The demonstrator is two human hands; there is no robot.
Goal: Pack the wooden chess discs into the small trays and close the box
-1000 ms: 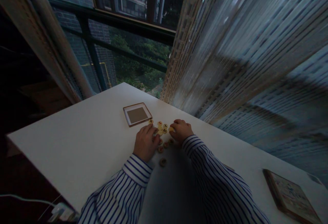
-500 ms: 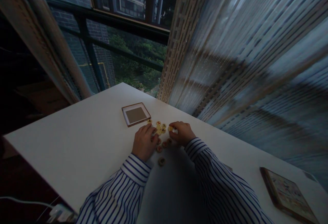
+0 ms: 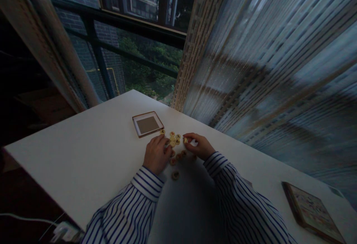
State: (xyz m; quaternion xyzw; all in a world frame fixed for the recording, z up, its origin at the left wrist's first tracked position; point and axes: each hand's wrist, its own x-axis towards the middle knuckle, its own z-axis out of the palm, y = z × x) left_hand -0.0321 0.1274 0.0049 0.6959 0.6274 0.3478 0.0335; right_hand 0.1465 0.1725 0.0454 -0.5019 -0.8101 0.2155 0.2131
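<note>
Several round, pale yellow pieces with red or dark characters lie grouped between my hands on the white table [image 3: 83, 151]. My left hand [image 3: 157, 154] is at the left side of the group, its fingers curled and apart, with thumb and fingertips at a yellow piece [image 3: 172, 144]. To the right, my right hand [image 3: 199, 145] pinches a yellow piece [image 3: 185, 140] between thumb and index finger. One dark-marked piece [image 3: 175, 175] lies apart, nearer to me. Another piece [image 3: 162, 131] rests against the corner of the shallow open tray.
The shallow open tray [image 3: 135, 126] with a brown rim stands behind my left hand. A flat box with a patterned top [image 3: 314, 208] lies at the right. Curtains and a window border the table's far edge. A white cable and plug are at the lower left.
My right hand has shifted slightly right, and the piece in its pinch is now tilted. A piece below that hand has come into view. My left hand has hardly moved.
</note>
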